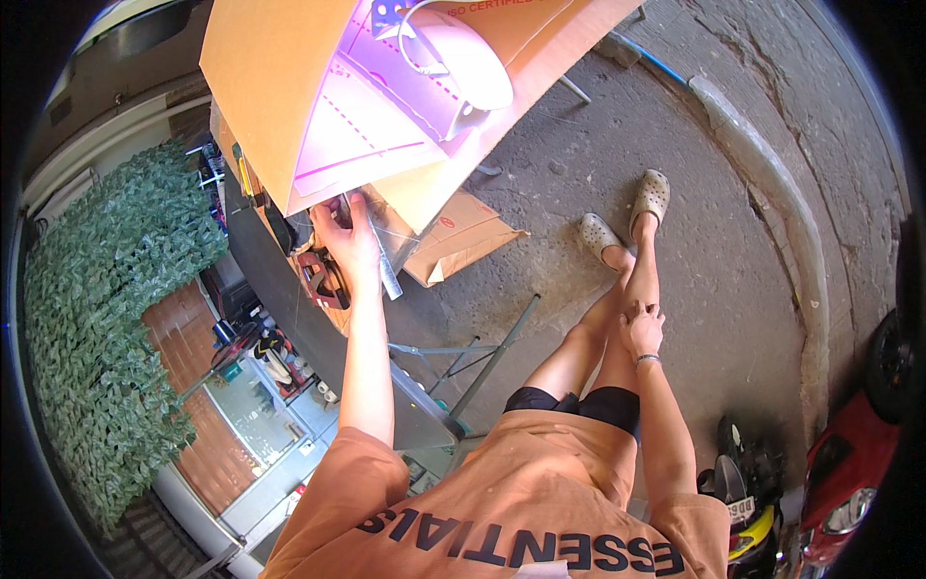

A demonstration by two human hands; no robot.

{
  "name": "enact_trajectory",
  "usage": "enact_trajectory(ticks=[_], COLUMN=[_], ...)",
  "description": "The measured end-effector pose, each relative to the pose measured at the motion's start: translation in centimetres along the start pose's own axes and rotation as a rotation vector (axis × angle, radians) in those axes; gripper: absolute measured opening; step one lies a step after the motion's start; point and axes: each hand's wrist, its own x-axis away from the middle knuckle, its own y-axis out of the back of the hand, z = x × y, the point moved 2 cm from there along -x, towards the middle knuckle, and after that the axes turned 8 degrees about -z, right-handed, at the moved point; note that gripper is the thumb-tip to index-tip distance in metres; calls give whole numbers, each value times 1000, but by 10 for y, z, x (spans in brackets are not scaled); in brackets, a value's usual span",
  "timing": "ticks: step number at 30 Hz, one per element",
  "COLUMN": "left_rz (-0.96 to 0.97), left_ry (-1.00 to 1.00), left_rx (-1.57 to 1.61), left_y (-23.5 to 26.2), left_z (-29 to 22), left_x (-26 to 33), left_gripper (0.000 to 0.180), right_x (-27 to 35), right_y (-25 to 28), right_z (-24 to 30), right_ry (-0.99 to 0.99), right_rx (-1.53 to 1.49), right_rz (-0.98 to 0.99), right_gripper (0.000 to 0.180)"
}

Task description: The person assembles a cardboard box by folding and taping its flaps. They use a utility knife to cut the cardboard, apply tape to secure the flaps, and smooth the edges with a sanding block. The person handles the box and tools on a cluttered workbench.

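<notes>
Ruler (383, 259): long axis running away from the wearer, far end under the cardboard box (289, 87), near end past the fingers. Left hand (345, 239) (arm outstretched) curled around it. Right hand (640, 330): fingers loosely bent on the knee (617, 318), holding nothing.

Sunlit grey cracked concrete pavement (733, 280) spreads below, edged by a curved pale concrete kerb (786, 207). A green artificial-leaf wall panel (96, 318) stands at left beside red brick paving (183, 338). A red car (849, 482) is parked at the lower right.

Orange short-sleeved shirt (521, 502) with dark lettering, black shorts (588, 403), pale perforated clogs (627, 214), thin wristband (647, 359)
</notes>
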Motion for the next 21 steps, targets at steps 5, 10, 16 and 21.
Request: enact_trajectory(ticks=[5,10,16,21], left_rz=[-5,2,-4,-1], left_ry=[-27,-22,-26,-31], left_rx=[-28,6,-20,-13], left_y=[0,0,-1,-1], left_z=[0,2,8,9], left_x=[-1,0,-1,-1], left_gripper=[38,37,36,36], right_x=[1,1,1,1], right_y=[2,2,1,3], right_z=[1,1,1,2], right_ry=[-6,13,10,4], right_rx=[7,-4,-11,-11], right_rz=[11,3,-1,7], right_gripper=[62,63,63,62])
